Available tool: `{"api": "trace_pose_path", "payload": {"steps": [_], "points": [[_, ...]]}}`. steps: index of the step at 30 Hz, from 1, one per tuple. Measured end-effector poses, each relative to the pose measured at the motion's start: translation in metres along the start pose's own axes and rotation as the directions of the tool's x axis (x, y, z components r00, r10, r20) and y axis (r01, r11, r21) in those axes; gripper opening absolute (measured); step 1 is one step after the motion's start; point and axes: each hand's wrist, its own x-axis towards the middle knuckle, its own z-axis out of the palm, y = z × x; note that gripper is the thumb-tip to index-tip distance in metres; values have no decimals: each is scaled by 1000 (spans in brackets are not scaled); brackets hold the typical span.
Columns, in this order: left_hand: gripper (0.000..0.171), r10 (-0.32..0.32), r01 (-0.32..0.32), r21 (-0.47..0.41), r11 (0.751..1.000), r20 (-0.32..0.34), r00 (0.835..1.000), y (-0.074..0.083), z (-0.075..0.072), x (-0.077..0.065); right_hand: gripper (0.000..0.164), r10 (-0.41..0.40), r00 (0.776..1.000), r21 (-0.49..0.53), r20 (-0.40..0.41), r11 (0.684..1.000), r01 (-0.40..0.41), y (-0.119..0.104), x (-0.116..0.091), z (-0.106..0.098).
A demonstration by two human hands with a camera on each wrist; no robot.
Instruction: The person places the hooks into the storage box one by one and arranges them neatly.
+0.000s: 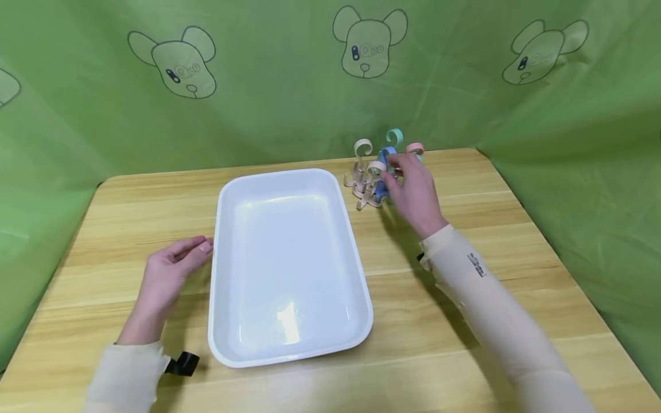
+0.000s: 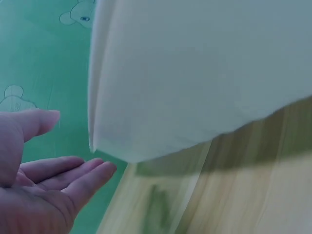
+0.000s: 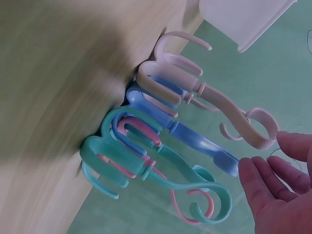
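Plastic multi-prong hanging hooks in beige [image 3: 170,75], blue [image 3: 195,139], teal [image 3: 117,156] and pink [image 3: 139,129] stand clustered on the table, prongs down and curled tops up. My right hand [image 1: 415,192] reaches over them; in the right wrist view, its thumb is at the beige hook's curl, and its fingertips are by the blue hook's top. To their left lies a white rectangular tray [image 1: 289,264], with no items inside. Beside its left wall is my left hand [image 1: 170,267], fingertips at the rim. The left wrist view shows its fingers extended, thumb apart.
The wooden table [image 1: 454,321] ends at a green curtain [image 1: 279,115] printed with bear-like faces, which hangs behind and along both sides. A black strap piece [image 1: 183,363] juts from the left sleeve.
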Motion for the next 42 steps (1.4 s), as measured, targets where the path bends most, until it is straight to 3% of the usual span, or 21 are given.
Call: {"api": "trace_pose_path", "payload": {"steps": [9,17,28,34,42], "points": [[54,-52,52,-16,999,-8,999,0,10,1,33,54,998,41,35,998,-55,0,7,5],[50,-62,64,78,995,-23,998,-1,11,2,29,76,995,74,65,994,-81,1,11,5],[46,-66,66,-42,997,-2,998,-4,11,3,26,102,988,137,113,984,-118,5,16,6],[47,-60,61,-47,997,6,998,-9,11,5,26,85,990,175,110,979,-103,7,16,6],[48,-69,69,-40,997,4,998,-11,9,5,23,110,991,288,77,949,-127,3,14,5]]}}
